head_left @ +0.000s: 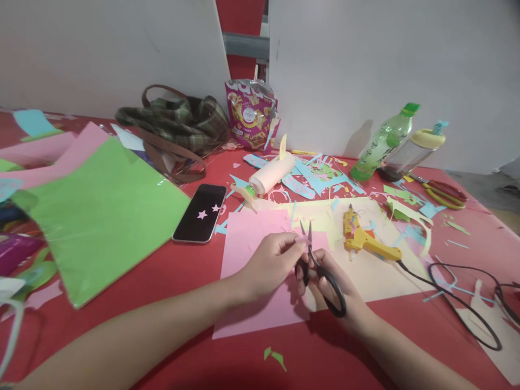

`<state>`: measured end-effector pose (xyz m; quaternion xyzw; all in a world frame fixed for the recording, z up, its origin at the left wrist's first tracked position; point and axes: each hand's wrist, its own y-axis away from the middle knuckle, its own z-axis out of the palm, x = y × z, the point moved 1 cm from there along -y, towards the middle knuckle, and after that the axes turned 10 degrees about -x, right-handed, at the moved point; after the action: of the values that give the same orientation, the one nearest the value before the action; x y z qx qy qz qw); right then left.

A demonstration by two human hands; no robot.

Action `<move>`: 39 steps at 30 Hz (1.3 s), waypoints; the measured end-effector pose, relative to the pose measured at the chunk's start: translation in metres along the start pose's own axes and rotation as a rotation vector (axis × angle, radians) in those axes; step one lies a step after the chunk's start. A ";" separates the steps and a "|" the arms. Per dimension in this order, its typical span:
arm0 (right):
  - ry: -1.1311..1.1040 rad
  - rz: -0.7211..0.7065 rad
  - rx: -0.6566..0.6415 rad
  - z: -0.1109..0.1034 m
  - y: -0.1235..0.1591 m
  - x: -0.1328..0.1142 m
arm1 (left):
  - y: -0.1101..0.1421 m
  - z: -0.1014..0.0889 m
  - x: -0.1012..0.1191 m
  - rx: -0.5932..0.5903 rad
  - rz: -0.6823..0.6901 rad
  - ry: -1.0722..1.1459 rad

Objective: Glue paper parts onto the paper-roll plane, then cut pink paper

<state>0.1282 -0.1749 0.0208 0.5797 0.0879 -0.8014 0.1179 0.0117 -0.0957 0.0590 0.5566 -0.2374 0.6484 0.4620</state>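
Observation:
My right hand (331,279) grips a pair of black-handled scissors (333,295), whose blades point away from me and stand slightly apart. A small piece of pink paper (303,240) is pinched between the fingers of my left hand (272,262), right at the blades. Both hands are over a pink paper sheet (247,238) lying on the red table. To the left, a phone (201,211) lies flat with two small pink paper stars (202,215) on its dark screen. Part of the pink piece is hidden by my fingers.
A yellow glue gun (365,238) with a black cord rests on cream paper at right. Green paper (109,211) spreads at left. Behind are a wrapped bottle (272,173), snack bag (252,116), plaid bag (179,122), tilted green bottle (384,143), yellow-lidded cup (414,149), pliers (442,192) and scraps.

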 end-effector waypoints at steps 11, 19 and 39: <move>0.005 -0.017 0.021 -0.001 0.002 0.004 | 0.001 0.002 -0.005 -0.007 -0.009 0.031; 0.030 -0.003 0.033 0.000 0.003 0.001 | 0.000 0.002 -0.007 -0.028 0.004 0.016; 0.017 0.004 0.025 -0.002 0.002 0.003 | 0.000 0.001 -0.014 0.001 0.046 -0.024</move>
<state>0.1293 -0.1767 0.0170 0.5880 0.0779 -0.7973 0.1115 0.0118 -0.1008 0.0456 0.5586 -0.2554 0.6524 0.4439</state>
